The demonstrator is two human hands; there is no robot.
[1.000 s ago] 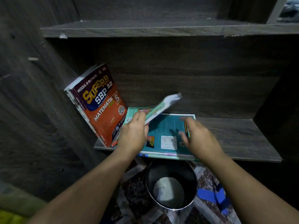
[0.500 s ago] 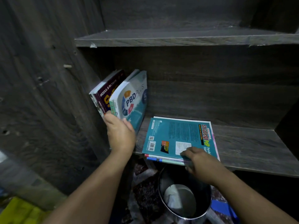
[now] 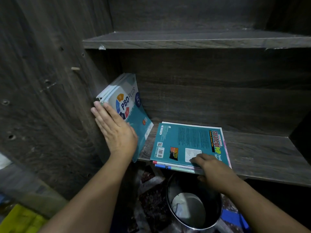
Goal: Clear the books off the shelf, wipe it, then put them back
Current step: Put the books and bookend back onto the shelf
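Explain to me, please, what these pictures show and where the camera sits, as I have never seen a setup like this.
There is no machine here: a person wears a wide-angle camera on the head, so the picture looks forward and down at their own two bare hands. In front is a dark wooden shelf. The left hand lies flat, fingers straight, pressing a few leaning books, the PBD Plus book in front, towards the side wall. The right hand grips the near edge of a stack lying flat on the shelf, with a teal Strategi PdP book on top. Below the shelf stands a metal pot with something pale inside.
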